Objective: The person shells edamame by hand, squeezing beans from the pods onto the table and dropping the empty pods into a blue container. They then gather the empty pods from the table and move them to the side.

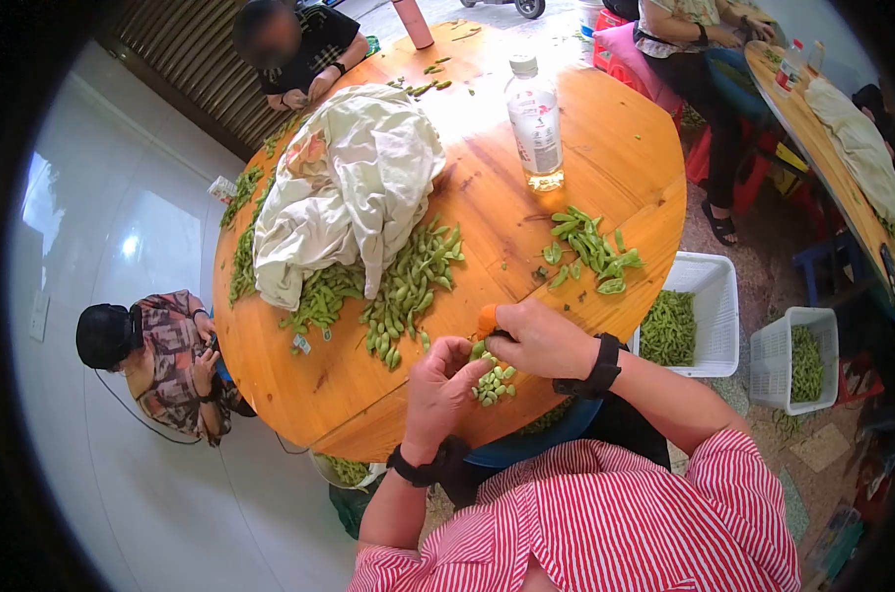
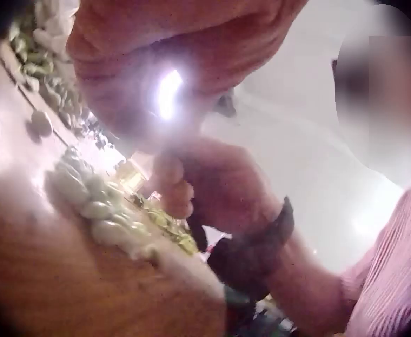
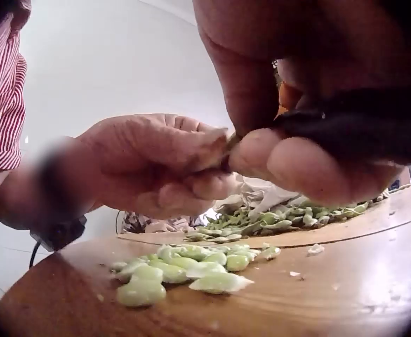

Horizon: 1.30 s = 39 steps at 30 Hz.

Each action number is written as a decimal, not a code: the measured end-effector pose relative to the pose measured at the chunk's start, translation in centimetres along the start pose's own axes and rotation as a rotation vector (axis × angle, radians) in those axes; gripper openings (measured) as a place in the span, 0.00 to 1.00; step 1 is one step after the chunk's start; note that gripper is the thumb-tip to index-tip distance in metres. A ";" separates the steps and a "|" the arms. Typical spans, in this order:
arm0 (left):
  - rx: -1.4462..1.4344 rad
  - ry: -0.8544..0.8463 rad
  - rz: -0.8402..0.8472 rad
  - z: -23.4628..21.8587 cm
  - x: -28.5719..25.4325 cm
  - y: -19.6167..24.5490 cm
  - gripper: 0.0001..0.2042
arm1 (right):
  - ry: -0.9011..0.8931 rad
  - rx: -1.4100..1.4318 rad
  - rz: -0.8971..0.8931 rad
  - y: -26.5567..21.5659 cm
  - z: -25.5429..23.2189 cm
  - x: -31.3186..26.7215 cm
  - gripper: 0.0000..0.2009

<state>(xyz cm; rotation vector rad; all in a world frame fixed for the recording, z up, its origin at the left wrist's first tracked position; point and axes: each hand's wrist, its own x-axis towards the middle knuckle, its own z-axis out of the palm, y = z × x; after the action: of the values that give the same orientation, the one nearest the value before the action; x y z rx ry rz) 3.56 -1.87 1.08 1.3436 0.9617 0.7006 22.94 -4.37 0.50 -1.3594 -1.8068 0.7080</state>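
Close together over the table's near edge, the two hands meet at a green bean pod [image 1: 479,349]. My left hand [image 1: 440,380] pinches the pod between thumb and fingers. In the right hand [image 1: 541,338] is an orange-and-black object [image 1: 488,318], its orange end showing past the fingers; most of it is hidden, and I cannot tell its kind. In the right wrist view the fingertips of both hands come together at the pod. Just below lies a small pile of pale green shelled beans [image 3: 191,267] on the wooden table [image 3: 72,295].
Beyond the hands lies a heap of pods [image 1: 408,296], partly under a white cloth [image 1: 349,187]. Loose pods and opened shells [image 1: 595,247] lie to the right, below a drink bottle [image 1: 534,128]. White baskets [image 1: 718,316] stand on the floor at right. Other people sit around.
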 end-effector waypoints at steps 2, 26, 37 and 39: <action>0.183 0.038 0.098 -0.1 -0.1 -0.3 0.05 | 0.016 0.017 0.005 -0.4 0.1 -0.1 0.09; -0.504 -0.149 -0.314 -1.5 0.2 -0.6 0.08 | -0.316 0.650 0.220 1.7 0.0 0.7 0.07; -0.167 0.037 -0.104 -0.5 0.9 -0.8 0.10 | -0.229 0.559 0.188 0.9 0.3 0.7 0.09; -0.174 0.061 -0.099 -0.4 1.0 -0.9 0.10 | -0.121 0.340 0.109 0.6 0.3 0.7 0.10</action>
<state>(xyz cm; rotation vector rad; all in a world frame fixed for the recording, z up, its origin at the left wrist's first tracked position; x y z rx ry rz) 3.53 -0.91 0.03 1.1204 0.9857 0.7365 22.95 -3.52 0.01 -1.2136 -1.6198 1.1210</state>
